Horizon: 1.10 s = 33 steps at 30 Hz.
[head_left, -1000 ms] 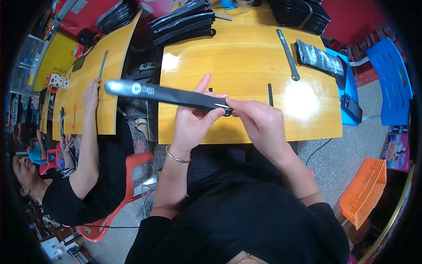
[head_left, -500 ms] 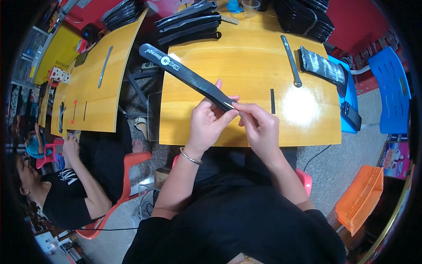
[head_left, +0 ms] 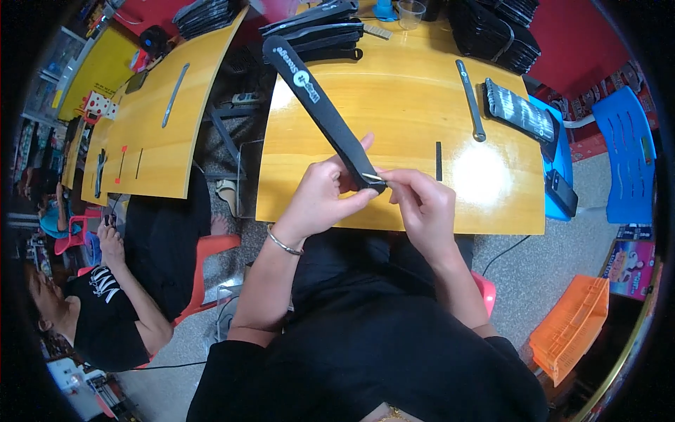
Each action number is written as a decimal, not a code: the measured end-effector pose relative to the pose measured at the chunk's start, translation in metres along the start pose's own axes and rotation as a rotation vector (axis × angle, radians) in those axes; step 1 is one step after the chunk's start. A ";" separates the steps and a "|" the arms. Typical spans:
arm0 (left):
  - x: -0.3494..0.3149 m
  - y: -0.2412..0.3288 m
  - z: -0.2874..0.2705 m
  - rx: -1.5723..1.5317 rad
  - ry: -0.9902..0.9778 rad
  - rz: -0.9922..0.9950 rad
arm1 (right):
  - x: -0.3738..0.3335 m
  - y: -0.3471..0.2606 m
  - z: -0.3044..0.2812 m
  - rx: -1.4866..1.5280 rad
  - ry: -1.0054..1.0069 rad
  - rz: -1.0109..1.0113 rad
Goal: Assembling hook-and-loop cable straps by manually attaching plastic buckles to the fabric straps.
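While left fingers [head_left: 357,202] gripped the strap [head_left: 327,116], right fingers [head_left: 420,184] pinched a metal pin [head_left: 371,177] at the strap's near end; bracing that end seemed wise.

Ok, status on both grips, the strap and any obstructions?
Left grip holding black strap above table; right grip pinching slim pale piece at strap's near end; no obstruction seen.

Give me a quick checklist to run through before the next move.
1. Left hand gripping the black strap near its lower end: ok.
2. Right hand pinching the thin shiny tool: ok.
3. Tool tip's exact seating in the strap: cannot tell, too small.
4. Right hand free: not ok, occupied by the tool.
5. Grey strap on the table, apart from both hands: ok.
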<state>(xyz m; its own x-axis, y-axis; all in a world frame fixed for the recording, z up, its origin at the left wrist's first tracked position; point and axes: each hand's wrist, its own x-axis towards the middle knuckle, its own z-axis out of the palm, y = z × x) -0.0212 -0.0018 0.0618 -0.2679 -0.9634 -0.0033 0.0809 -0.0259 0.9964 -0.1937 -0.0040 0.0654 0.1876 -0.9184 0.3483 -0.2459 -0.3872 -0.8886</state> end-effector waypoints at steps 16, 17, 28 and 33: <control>-0.032 0.009 0.014 -0.384 -0.037 0.096 | -0.002 -0.041 -0.018 -0.402 -0.110 -0.372; -0.031 0.009 0.020 -0.379 -0.045 0.102 | -0.004 -0.039 -0.015 -0.342 -0.088 -0.339; -0.033 0.012 0.031 -0.374 -0.050 0.022 | -0.018 -0.039 -0.030 -0.222 -0.090 -0.175; -0.054 0.006 0.025 -0.227 -0.057 -0.035 | -0.028 -0.031 -0.023 -0.197 -0.153 -0.217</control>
<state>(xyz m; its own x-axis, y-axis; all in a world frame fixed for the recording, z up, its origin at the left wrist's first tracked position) -0.0304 0.0566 0.0696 -0.3278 -0.9444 -0.0264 0.2823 -0.1246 0.9512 -0.2136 0.0320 0.0902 0.3927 -0.7959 0.4608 -0.3614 -0.5942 -0.7185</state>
